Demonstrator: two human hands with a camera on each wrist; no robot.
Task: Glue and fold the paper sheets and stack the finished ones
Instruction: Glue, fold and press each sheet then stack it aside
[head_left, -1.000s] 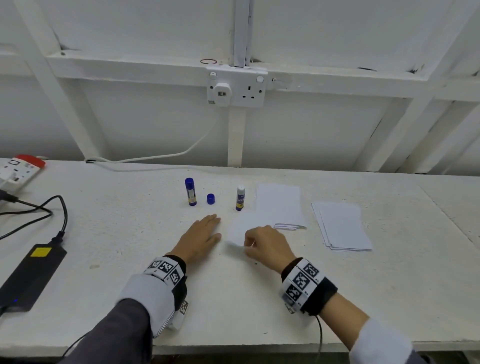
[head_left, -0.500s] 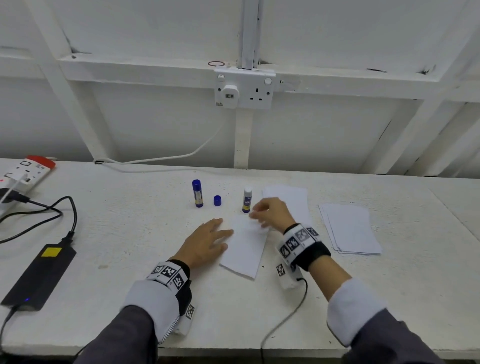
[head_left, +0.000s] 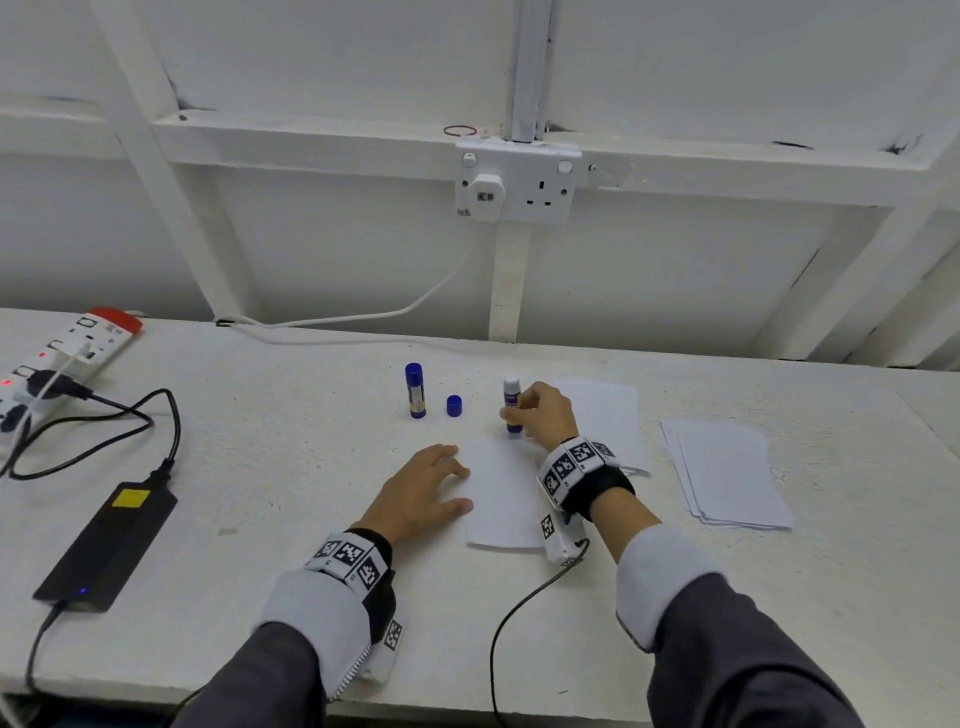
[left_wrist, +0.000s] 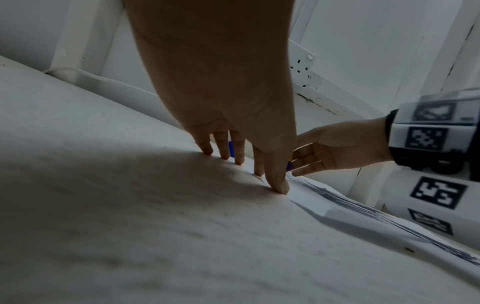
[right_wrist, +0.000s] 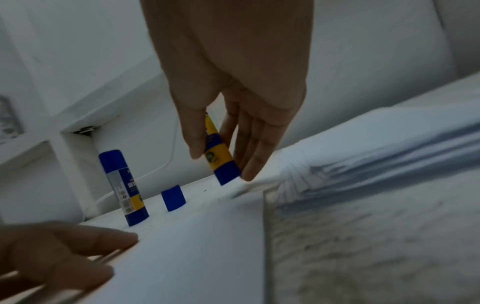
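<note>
Setting: a person sits at a white, rough-surfaced tabletop (head_left: 675, 597) against a white panelled wall.
Sheet in work: a white rectangular paper sheet (head_left: 501, 499) lies flat in front of the person, between the two hands.
Left hand (head_left: 421, 493): flat on the tabletop, fingers (left_wrist: 278, 181) straight, tips pressing the sheet's left edge to pin it.
Right hand (head_left: 543, 415): beyond the sheet's far end, fingers curled round an uncapped blue-and-yellow glue stick (head_left: 511, 402). In the right wrist view the stick is tilted; whether its base has left the tabletop I cannot tell.
Other glue things: a second, capped blue glue stick (head_left: 414, 391) stands upright further left, with a loose blue cap (head_left: 453, 406) between the two sticks.
Paper piles: one white pile (head_left: 608, 415) lies just right of the right hand, another pile of white sheets (head_left: 727, 473) further right. Which is finished I cannot tell.
Progress: judging by the flat sheet, gluing has not begun on it. Gluing, folding and stacking remain.
</note>
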